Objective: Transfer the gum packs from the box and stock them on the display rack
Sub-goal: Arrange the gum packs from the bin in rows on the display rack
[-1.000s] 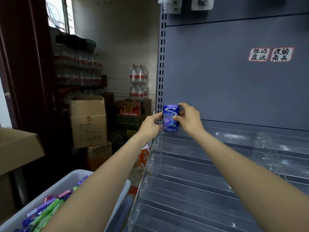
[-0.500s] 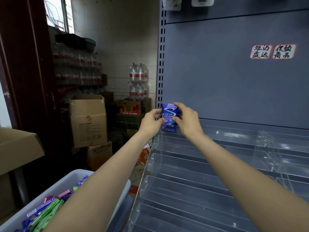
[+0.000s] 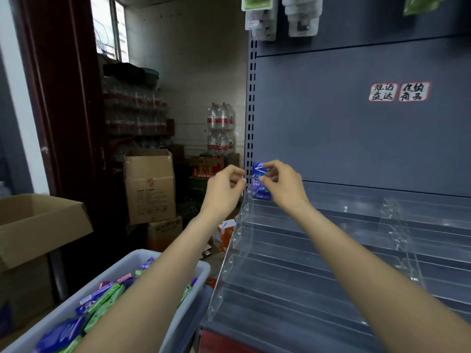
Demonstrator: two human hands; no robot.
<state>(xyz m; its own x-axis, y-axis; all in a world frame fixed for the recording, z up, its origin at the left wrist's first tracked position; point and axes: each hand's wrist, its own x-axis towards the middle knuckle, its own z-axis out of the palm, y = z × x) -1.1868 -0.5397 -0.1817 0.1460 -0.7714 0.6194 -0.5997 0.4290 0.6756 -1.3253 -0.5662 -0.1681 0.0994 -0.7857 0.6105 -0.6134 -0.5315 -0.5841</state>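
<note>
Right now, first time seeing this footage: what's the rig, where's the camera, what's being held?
There is no robot here. A person wears a wide-angle camera on the head, looking forward and down, so both bare arms reach into the picture from below. The right hand pinches a blue gum pack standing upright at the far left end of the top tier of a clear stepped display rack; the other tiers in view look unfilled. The left hand is beside the pack with curled fingers and seems to hold nothing. At lower left, a pale plastic box holds more green, purple and blue packs. Behind stand cardboard cartons and stacked water bottles.
</note>
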